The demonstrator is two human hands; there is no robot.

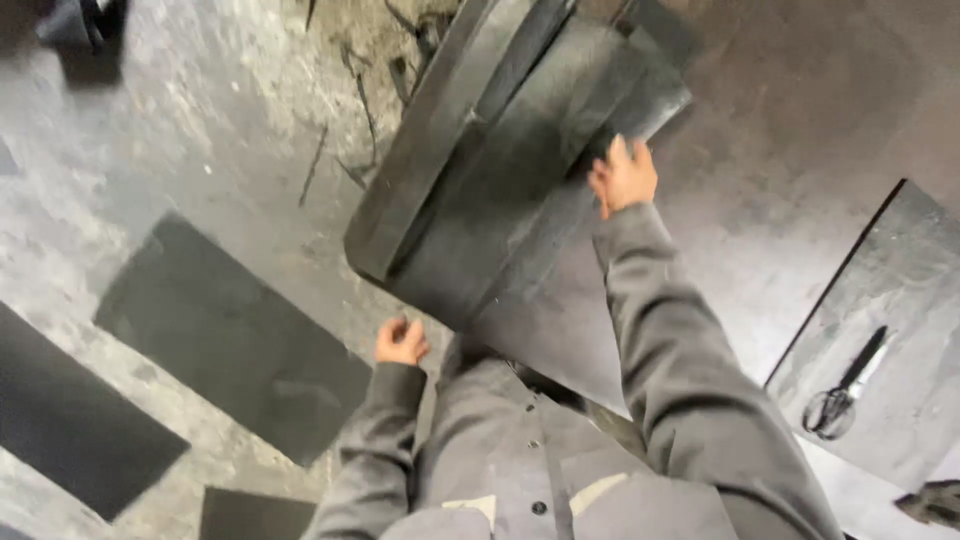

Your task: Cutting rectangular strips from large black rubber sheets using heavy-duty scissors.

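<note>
I see a big stack of black rubber sheets [500,170] lying on the grey floor [200,130], and this is the thing my hands work on. The stack is long and thin; its long side runs from down-left, near me, to up-right, away from me, and the far end points at the top right corner. I judge the work to be only partly done: the stack sits crooked and its top sheets do not line up, so there is more to shift or pull off. Flat black sheets [235,335] already lie apart on the floor to my left. My right hand [622,176] reaches out and rests on the edge of the top sheet, fingers bent over it, but I cannot tell if they truly pinch it. My left hand [401,342] is curled shut near the close end of the stack, holding nothing I can see. A pair of scissors [845,392] lies well apart on a grey board at my right.
</note>
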